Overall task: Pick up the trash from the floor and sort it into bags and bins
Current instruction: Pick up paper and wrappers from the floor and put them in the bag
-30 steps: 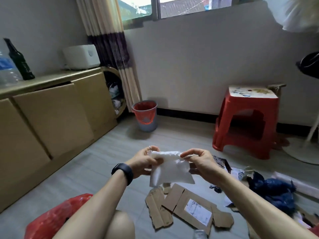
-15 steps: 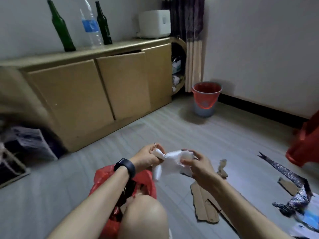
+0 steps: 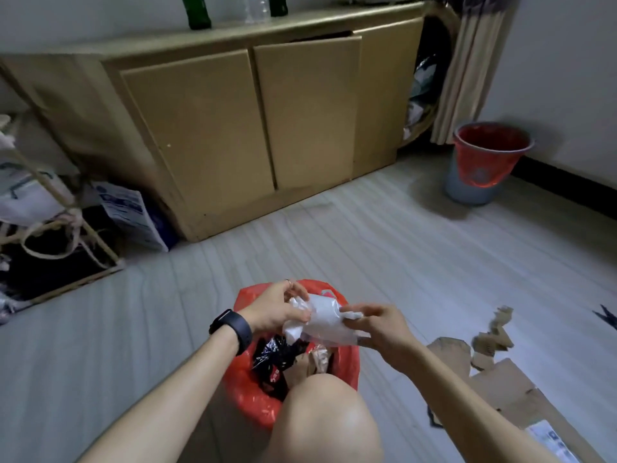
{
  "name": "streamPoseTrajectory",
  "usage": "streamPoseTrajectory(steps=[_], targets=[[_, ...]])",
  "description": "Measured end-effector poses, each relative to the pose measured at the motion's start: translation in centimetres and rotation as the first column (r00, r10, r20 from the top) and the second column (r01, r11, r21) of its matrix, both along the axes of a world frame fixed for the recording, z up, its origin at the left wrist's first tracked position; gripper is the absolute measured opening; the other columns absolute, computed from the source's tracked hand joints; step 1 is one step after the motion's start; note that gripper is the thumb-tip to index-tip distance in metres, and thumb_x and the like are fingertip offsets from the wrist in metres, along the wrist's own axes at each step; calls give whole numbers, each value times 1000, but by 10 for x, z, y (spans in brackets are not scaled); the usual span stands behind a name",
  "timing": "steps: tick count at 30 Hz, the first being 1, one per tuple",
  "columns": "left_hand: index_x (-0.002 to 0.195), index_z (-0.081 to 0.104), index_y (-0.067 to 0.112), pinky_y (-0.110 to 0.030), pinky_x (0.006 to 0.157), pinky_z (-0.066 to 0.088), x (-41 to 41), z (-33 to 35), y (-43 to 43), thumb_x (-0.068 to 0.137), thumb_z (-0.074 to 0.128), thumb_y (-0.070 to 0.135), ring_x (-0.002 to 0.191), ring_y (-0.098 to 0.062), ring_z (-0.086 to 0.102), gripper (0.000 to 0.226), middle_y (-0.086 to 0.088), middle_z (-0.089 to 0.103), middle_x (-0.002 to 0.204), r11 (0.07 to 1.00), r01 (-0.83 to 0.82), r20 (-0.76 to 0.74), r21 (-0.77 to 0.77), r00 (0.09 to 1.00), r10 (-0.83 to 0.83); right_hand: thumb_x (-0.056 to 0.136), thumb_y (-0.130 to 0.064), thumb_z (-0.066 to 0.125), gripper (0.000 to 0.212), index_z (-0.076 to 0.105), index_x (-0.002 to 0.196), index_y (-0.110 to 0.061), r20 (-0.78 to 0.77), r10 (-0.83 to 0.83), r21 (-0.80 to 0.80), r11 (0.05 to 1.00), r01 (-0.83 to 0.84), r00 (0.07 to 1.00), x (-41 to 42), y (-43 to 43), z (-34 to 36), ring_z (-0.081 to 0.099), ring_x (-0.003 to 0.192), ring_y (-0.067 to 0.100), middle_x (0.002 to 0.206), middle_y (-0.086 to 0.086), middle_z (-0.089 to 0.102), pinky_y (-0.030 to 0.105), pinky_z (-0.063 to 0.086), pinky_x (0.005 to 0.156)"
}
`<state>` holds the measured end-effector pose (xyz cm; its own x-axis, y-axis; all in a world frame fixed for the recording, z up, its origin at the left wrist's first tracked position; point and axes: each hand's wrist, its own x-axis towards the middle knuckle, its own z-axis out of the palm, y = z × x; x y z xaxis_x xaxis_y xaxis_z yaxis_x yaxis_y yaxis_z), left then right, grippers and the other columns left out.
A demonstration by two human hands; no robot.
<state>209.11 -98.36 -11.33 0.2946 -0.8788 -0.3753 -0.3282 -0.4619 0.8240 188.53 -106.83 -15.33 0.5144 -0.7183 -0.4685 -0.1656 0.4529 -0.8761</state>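
A crumpled white plastic wrapper (image 3: 325,320) hangs between both hands, right above the open red plastic bag (image 3: 247,392) on the floor. My left hand (image 3: 278,309), with a black watch on the wrist and a ring, pinches its left end. My right hand (image 3: 380,327) grips its right side with thumb and fingers. Inside the red bag lie black foil scraps (image 3: 273,355) and brownish paper. My bare knee (image 3: 322,416) hides the bag's near edge.
Torn brown cardboard (image 3: 500,392) lies on the floor at the right. A grey bin with a red liner (image 3: 484,162) stands by the curtain at the far right. A tan cabinet (image 3: 240,128) runs along the wall, with bags and a rack at the left.
My view has swung left and down. Both hands carried the white wrapper leftwards and now hold it over the red bag, more bunched up than before.
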Motion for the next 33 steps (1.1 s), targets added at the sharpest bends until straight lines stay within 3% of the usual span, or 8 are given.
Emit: streamPoseTrajectory(steps=[4, 7, 10, 16, 20, 26, 31, 33], targets=[[107, 58, 19, -14, 73, 50, 14, -15, 2, 64, 78, 5, 92, -14, 63, 49, -4, 66, 104, 999, -1, 99, -40, 995, 5, 80, 3, 75, 19, 82, 83, -14, -97, 34, -192, 980, -52, 995, 15, 1, -13, 67, 79, 18, 97, 6, 76, 29, 56, 69], [99, 64, 26, -4, 60, 44, 24, -21, 0, 70, 72, 0, 70, 2, 61, 40, 8, 67, 87, 1000, -11, 250, -27, 968, 18, 78, -17, 83, 18, 81, 95, -22, -234, 113, -345, 919, -191, 966, 17, 0, -25, 69, 95, 7, 98, -14, 75, 20, 54, 82], [84, 67, 36, -12, 52, 48, 35, -24, 4, 69, 68, 8, 56, -5, 64, 32, 12, 67, 69, 999, -36, 425, 17, 905, 26, 80, -27, 76, 41, 69, 121, -26, -449, 40, -523, 798, -298, 893, 13, 3, -42, 59, 113, 7, 123, -10, 64, 25, 47, 95], [99, 75, 26, -30, 87, 50, 25, -61, -2, 76, 57, 27, 105, -15, 63, 29, 9, 70, 109, 972, 179, 633, 152, 738, -235, 89, -35, 64, 76, 27, 153, -15, -553, 56, -487, 788, -377, 831, 19, 19, -78, 41, 136, 26, 148, 10, 43, 34, 36, 109], [114, 72, 24, -31, 94, 48, 7, -95, -2, 84, 57, 12, 120, -15, 58, 35, 10, 62, 129, 958, 234, 725, 165, 630, -279, 92, -36, 54, 72, 20, 153, -19, -578, 45, -450, 815, -364, 815, 20, 29, -92, 51, 124, 31, 141, 12, 49, 38, 44, 96], [125, 64, 31, -38, 95, 49, -12, -147, -3, 91, 51, 14, 113, -24, 61, 40, 11, 57, 132, 959, 167, 692, 229, 664, -281, 78, -26, 53, 78, 20, 149, -18, -545, 36, -433, 843, -318, 838, 23, 31, -99, 60, 109, 29, 129, 9, 59, 42, 52, 86], [110, 66, 27, -41, 82, 52, -14, -179, -17, 93, 49, 22, 102, -32, 65, 24, -2, 67, 113, 898, 169, 700, 406, 575, -424, 80, -6, 50, 71, 24, 142, -26, -540, 31, -449, 835, -319, 841, 21, 34, -93, 50, 78, 11, 97, -11, 52, 12, 35, 56], [105, 69, 22, -39, 79, 52, -11, -192, -21, 95, 50, 28, 101, -34, 66, 22, -7, 70, 107, 869, 142, 682, 474, 564, -465, 79, -6, 50, 65, 28, 134, -33, -529, 25, -453, 837, -307, 848, 21, 34, -91, 50, 73, 8, 89, -17, 48, 7, 35, 53]])
